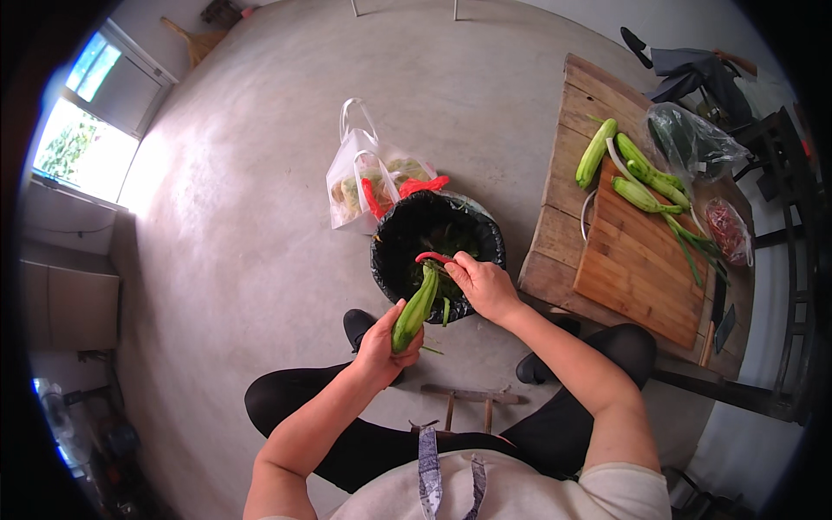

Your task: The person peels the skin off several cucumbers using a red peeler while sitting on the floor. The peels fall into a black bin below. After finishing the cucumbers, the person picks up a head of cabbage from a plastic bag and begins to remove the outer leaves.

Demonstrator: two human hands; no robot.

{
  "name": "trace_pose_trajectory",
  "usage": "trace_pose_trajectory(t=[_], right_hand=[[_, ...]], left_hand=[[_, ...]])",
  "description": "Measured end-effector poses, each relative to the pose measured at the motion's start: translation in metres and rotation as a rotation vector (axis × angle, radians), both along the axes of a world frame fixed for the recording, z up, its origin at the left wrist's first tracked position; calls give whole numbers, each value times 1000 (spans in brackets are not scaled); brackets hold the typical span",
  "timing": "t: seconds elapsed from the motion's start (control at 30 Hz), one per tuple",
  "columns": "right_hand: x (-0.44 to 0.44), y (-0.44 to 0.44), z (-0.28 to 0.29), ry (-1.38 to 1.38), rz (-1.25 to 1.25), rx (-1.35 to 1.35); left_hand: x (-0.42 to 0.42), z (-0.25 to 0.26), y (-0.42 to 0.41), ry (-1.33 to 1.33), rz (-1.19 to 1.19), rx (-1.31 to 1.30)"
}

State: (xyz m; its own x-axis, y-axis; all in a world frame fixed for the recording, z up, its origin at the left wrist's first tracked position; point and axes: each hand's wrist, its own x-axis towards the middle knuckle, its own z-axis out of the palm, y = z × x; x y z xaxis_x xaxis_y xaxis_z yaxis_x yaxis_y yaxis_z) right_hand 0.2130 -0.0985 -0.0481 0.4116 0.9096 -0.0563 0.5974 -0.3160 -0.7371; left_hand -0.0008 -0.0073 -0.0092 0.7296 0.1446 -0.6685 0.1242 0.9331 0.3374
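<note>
My left hand (383, 341) is wrapped around the lower end of a green ridged gourd (414, 309), which tilts up and away from me. In my right hand (482, 284) is a red-handled peeler (434, 257), held at the gourd's far, narrow end. Both hands are above the near part of a bin (385, 276) lined with a black plastic bag. Dark green scraps (455, 237) lie inside it, and a green strip (446, 312) hangs by its near rim. My right fingers hide part of the peeler.
To the right, a wooden table (552, 244) bears a cutting board (640, 279), peeled gourds (596, 153), green onions (689, 244), a bag of red chillies (728, 231) and a dark-handled knife (718, 292). A white bag (344, 188) stands behind the bin. Another person's legs (695, 75) show beyond the table.
</note>
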Motion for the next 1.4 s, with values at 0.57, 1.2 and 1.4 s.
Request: trace_pose_trajectory(t=[0.57,1.2,1.4], right_hand=[[-9,-3,11,286,-179,90],[-45,-21,60,68,254,232],[-46,-19,65,34,252,252]], left_hand=[[14,10,11,125,-17,223],[23,15,8,12,158,-31],[22,19,10,-38,162,-23]])
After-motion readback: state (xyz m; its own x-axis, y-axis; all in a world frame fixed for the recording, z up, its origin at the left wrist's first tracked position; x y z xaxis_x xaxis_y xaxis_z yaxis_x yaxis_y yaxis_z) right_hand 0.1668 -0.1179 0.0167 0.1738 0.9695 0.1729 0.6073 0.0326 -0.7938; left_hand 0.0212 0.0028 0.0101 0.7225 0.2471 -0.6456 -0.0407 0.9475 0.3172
